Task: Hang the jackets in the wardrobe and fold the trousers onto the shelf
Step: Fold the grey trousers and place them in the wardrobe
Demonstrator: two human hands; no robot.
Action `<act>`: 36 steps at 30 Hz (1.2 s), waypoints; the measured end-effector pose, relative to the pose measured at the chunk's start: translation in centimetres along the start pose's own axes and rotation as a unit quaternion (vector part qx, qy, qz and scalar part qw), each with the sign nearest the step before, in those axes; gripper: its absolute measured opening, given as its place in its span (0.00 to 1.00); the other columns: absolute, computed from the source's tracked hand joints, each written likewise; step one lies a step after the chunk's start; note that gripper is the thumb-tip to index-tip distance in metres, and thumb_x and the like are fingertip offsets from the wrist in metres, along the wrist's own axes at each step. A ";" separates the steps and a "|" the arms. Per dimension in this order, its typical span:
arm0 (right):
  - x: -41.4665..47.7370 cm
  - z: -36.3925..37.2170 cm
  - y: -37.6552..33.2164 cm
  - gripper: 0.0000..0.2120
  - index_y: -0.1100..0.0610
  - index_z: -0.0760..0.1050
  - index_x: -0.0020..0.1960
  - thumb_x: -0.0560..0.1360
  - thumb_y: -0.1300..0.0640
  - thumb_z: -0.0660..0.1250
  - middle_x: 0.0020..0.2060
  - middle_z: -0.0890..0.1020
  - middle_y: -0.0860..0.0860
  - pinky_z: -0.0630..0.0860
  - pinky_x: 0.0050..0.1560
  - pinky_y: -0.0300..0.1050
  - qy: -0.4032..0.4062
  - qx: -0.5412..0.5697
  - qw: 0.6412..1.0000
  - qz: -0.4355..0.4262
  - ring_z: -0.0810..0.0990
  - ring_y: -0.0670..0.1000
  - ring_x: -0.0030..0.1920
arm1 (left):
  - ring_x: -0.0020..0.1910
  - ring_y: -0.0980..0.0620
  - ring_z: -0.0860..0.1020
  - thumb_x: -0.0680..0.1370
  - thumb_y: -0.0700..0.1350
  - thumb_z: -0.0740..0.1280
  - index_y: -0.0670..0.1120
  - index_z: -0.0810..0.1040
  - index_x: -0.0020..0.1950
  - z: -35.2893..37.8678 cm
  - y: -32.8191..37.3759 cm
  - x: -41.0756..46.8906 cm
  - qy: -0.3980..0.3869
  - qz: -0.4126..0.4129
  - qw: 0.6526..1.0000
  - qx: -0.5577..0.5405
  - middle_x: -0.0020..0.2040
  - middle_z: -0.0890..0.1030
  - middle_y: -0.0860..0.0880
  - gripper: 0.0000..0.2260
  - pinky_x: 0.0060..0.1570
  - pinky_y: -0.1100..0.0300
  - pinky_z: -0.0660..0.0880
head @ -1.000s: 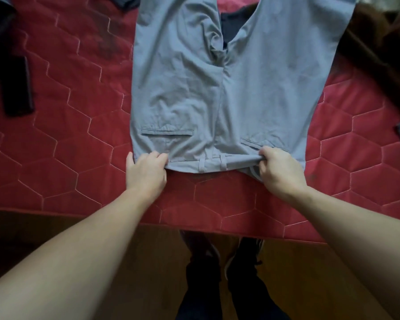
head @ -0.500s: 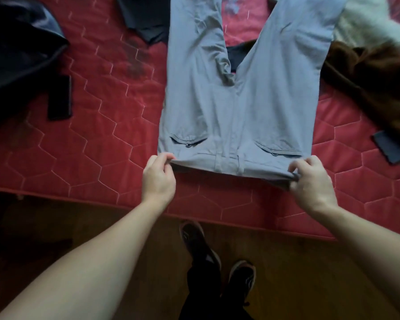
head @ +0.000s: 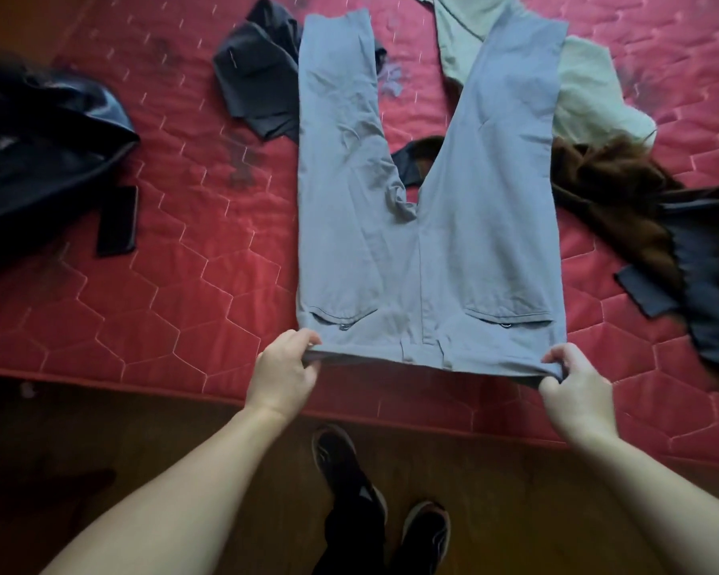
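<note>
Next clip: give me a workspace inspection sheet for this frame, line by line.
Surface: red quilted mattress, with dark patches.
Job's things: grey trousers lie flat, back pockets up, legs apart; black jacket at left; brown furry coat at right.
Clutter: dark garment, pale green garment, flat black object.
Hands: left hand and right hand each pinch a waistband corner.
Cables: nothing seen.
Surroundings: wooden floor, person's shoes.

The right hand (head: 578, 392) has slid from near the middle of the waistband (head: 432, 359) out to the corner of the grey trousers (head: 432, 263). It and the left hand (head: 283, 373) are now farther apart, so the waistband is pulled straight. The view has moved back, and a pale green top (head: 590, 89) now shows.
</note>
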State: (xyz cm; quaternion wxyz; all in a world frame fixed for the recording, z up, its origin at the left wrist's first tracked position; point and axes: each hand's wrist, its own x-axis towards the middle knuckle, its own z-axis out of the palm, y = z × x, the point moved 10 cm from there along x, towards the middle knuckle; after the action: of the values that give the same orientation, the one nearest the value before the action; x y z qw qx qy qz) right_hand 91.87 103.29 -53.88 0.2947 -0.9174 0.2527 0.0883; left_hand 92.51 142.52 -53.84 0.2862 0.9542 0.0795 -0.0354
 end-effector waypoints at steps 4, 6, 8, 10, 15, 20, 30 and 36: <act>-1.1 2.5 1.2 0.13 0.48 0.71 0.49 0.72 0.65 0.63 0.41 0.79 0.56 0.72 0.43 0.50 -0.097 -0.110 0.989 -0.018 0.77 0.61 0.42 | 0.43 0.42 0.79 0.71 0.37 0.70 0.49 0.80 0.47 0.3 -2.2 -1.0 -0.009 -0.061 0.996 0.057 0.43 0.79 0.51 0.09 0.42 0.54 0.73; -1.5 3.3 2.0 0.11 0.48 0.71 0.50 0.73 0.62 0.62 0.41 0.79 0.56 0.72 0.43 0.51 -0.118 -0.151 0.981 -0.014 0.77 0.61 0.42 | 0.42 0.43 0.79 0.71 0.37 0.70 0.51 0.80 0.46 0.2 -2.8 -1.3 -0.009 -0.066 0.994 0.083 0.43 0.80 0.52 0.09 0.43 0.55 0.71; -1.2 2.9 2.0 0.11 0.49 0.73 0.51 0.72 0.62 0.61 0.43 0.79 0.56 0.72 0.44 0.51 -0.088 -0.153 0.984 -0.017 0.77 0.61 0.43 | 0.39 0.42 0.78 0.70 0.35 0.70 0.49 0.81 0.44 0.4 -3.0 -1.1 -0.001 -0.052 0.996 0.078 0.43 0.80 0.51 0.10 0.44 0.56 0.69; -0.4 2.3 0.8 0.12 0.52 0.75 0.52 0.72 0.63 0.60 0.47 0.77 0.57 0.71 0.48 0.51 -0.036 -0.097 0.994 -0.020 0.74 0.59 0.45 | 0.38 0.41 0.77 0.69 0.33 0.71 0.48 0.82 0.44 0.3 -3.6 -0.7 0.023 -0.060 0.997 0.044 0.42 0.80 0.50 0.10 0.43 0.56 0.68; 1.9 1.4 -3.6 0.15 0.54 0.75 0.52 0.69 0.65 0.57 0.48 0.80 0.56 0.71 0.52 0.47 0.081 0.134 0.985 0.072 0.76 0.58 0.50 | 0.43 0.45 0.79 0.69 0.33 0.70 0.47 0.85 0.45 -1.3 -3.6 1.9 0.083 -0.094 0.991 -0.046 0.44 0.78 0.51 0.11 0.49 0.51 0.74; 1.1 5.3 -17.1 0.19 0.59 0.81 0.49 0.63 0.63 0.58 0.50 0.80 0.57 0.68 0.55 0.37 0.070 0.127 0.976 -0.162 0.78 0.57 0.53 | 0.49 0.48 0.73 0.69 0.34 0.69 0.52 0.85 0.45 -1.1 -3.7 3.5 0.083 -0.112 0.987 -0.084 0.45 0.79 0.53 0.14 0.54 0.55 0.71; -7.6 17.9 -24.7 0.13 0.52 0.78 0.44 0.74 0.54 0.54 0.47 0.77 0.47 0.77 0.40 0.54 -0.160 0.021 0.904 -0.396 0.77 0.55 0.46 | 0.36 0.53 0.77 0.72 0.30 0.67 0.54 0.81 0.43 1.0 -11.5 0.1 0.070 -0.329 0.885 -0.321 0.38 0.81 0.50 0.17 0.34 0.69 0.71; -8.5 18.7 -24.2 0.12 0.51 0.80 0.45 0.75 0.56 0.57 0.45 0.78 0.46 0.76 0.41 0.49 -0.174 0.026 0.904 -0.390 0.77 0.53 0.45 | 0.54 0.52 0.79 0.74 0.38 0.71 0.51 0.78 0.59 3.7 -11.8 -0.2 0.069 -0.407 0.799 -0.437 0.55 0.80 0.48 0.15 0.52 0.62 0.76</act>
State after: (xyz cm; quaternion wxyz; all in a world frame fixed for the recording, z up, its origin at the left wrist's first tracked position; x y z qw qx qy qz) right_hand 96.85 134.62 -54.38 0.3689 -0.9047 -0.1778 0.1176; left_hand 90.17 150.16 -63.25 0.6259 0.6075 0.4871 -0.0437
